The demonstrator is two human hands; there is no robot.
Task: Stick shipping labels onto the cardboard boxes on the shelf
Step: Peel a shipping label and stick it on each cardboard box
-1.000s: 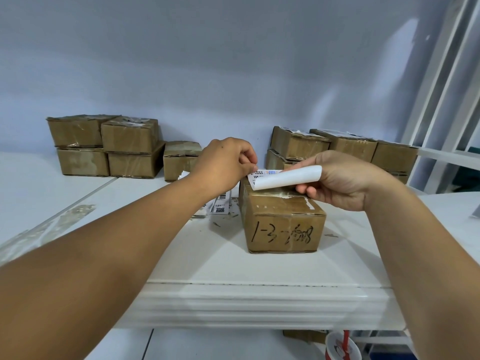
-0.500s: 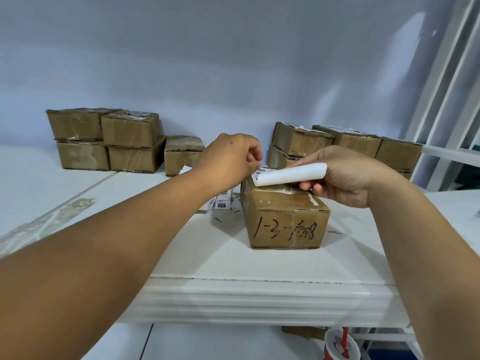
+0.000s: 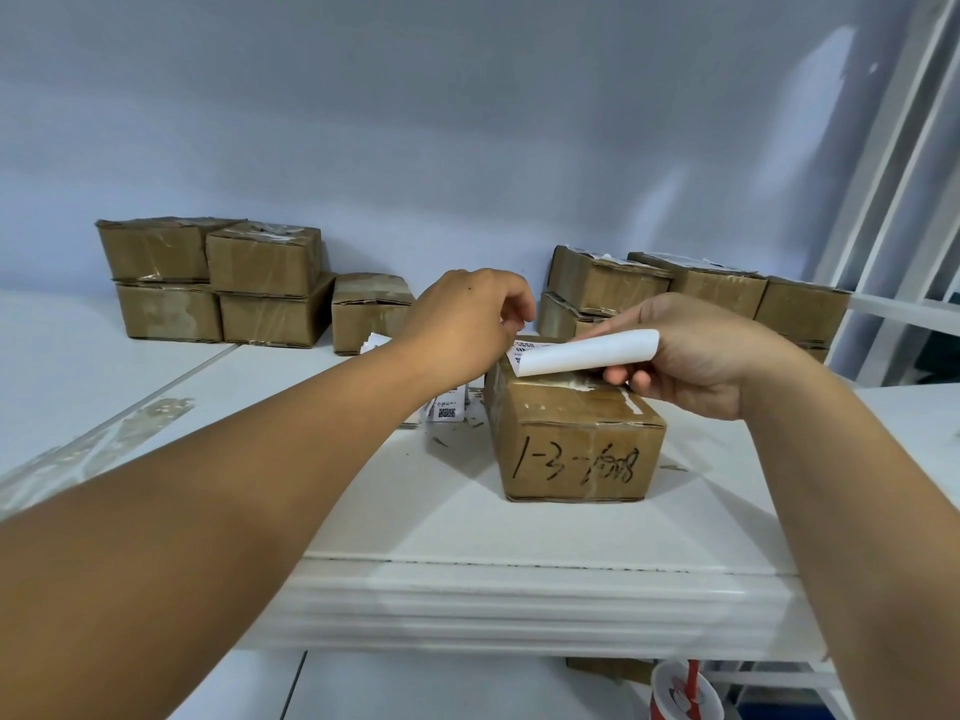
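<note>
A cardboard box (image 3: 576, 449) with black handwriting on its front stands on the white shelf (image 3: 467, 517). Just above its taped top hangs a white shipping label (image 3: 582, 351), curled so its blank back faces me. My left hand (image 3: 462, 324) pinches the label's printed left end. My right hand (image 3: 706, 361) holds the curled right end between thumb and fingers. How much of the label touches the box top is hidden by my hands.
Stacked cardboard boxes stand against the wall at the back left (image 3: 213, 283) and back right (image 3: 691, 293). Loose printed labels (image 3: 448, 405) lie left of the near box. A white frame (image 3: 893, 200) rises at right; a red-and-white cup (image 3: 685, 693) sits below the shelf.
Both hands have held the label over the box the whole time; the label's left end has dropped closer to the box top, and the view shifted slightly.
</note>
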